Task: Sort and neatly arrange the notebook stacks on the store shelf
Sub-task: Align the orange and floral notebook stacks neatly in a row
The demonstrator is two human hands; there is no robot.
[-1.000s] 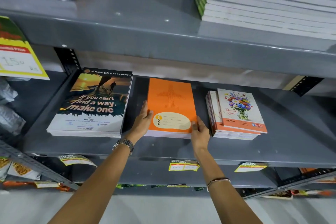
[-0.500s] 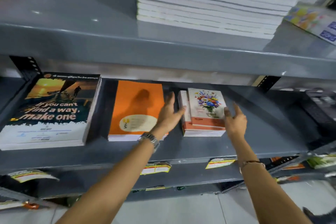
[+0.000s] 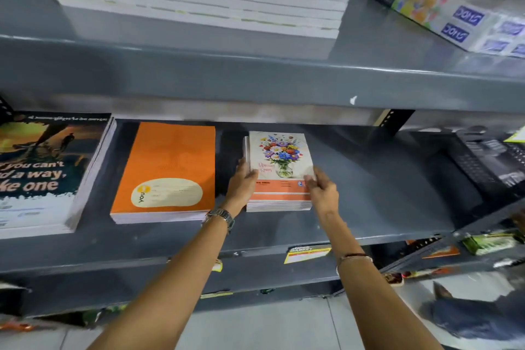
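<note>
Now clasping the floral notebook stack [image 3: 279,167] from both sides: left hand [image 3: 242,182], right hand [image 3: 322,187], previously open and only reaching.

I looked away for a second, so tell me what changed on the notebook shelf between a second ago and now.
Both hands left the orange notebook stack and moved right to the floral notebook stack. The left hand now grips its left edge and the right hand its right corner, and the top floral notebook sits squarer. The orange stack and the quote-cover stack stayed put.
</note>
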